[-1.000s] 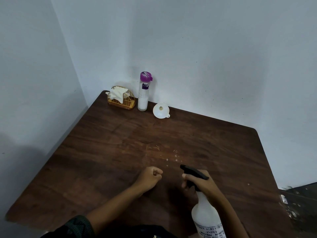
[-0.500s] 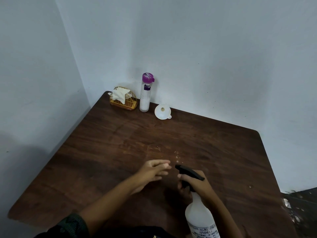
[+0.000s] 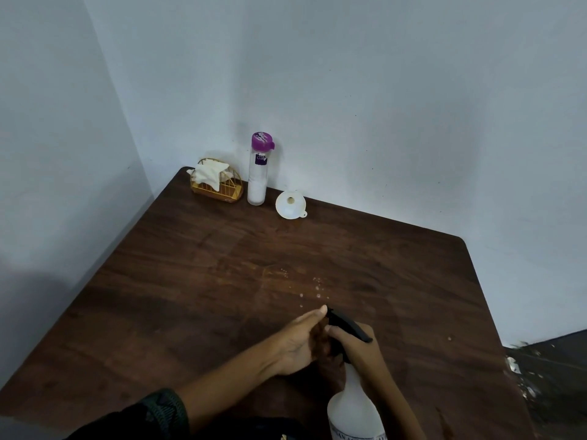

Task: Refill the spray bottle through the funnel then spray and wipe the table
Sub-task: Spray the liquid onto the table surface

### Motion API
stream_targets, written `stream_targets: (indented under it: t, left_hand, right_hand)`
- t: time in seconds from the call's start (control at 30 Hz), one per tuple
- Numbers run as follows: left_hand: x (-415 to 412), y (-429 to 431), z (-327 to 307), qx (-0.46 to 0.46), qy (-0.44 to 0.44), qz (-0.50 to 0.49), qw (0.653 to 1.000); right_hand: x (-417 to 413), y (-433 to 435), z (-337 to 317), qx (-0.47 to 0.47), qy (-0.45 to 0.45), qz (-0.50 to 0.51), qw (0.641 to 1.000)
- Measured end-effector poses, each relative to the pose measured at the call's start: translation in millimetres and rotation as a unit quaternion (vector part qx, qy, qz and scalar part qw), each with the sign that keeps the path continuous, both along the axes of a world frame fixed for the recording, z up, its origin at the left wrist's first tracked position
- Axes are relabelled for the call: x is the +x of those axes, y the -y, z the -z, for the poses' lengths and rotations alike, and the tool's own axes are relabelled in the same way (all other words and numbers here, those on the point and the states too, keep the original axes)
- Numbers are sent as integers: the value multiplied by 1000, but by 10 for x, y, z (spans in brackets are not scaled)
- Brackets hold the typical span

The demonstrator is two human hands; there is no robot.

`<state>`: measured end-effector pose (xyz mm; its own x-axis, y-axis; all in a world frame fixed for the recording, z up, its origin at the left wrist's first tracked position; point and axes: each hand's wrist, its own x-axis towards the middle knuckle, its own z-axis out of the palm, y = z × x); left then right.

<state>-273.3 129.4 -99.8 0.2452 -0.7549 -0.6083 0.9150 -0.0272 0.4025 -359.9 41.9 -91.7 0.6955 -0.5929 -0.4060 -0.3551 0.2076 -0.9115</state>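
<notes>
A white spray bottle (image 3: 354,411) with a black trigger head (image 3: 349,325) stands at the near edge of the dark wooden table (image 3: 190,296). My right hand (image 3: 359,347) grips its neck just under the head. My left hand (image 3: 301,341) is open, fingers straight, and touches the left side of the head near the nozzle. A white funnel (image 3: 290,204) lies at the back by the wall. Beside it stands a tall clear bottle (image 3: 259,169) with a purple cap, white contents in its lower part. A white cloth (image 3: 209,174) sits in a gold wire holder (image 3: 217,187).
Small droplets (image 3: 314,287) speckle the table just beyond the nozzle. White walls close in the table at the back and left. A dark floor with debris (image 3: 546,376) shows past the table's right edge.
My left hand went from a fist to open and moved right, up against the sprayer head. The right hand kept hold of the bottle.
</notes>
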Motion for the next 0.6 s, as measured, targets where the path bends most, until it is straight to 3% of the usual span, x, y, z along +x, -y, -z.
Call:
stream_targets:
  t: [0.1, 0.4, 0.47, 0.6]
  left_hand:
    - [-3, 47, -28, 15, -5, 8, 1000]
    - [-25, 4, 94, 107, 88, 38, 990]
    - [-3, -77, 175, 152, 200, 77, 965]
    - [198, -284, 380, 202, 461, 83, 860]
  right_hand:
    - [6, -48, 61, -20, 3, 17, 1000]
    - [0, 47, 130, -84, -5, 3, 996]
    - [2, 117, 91, -90, -5, 8, 996]
    - [-4, 235, 86, -97, -61, 5, 993]
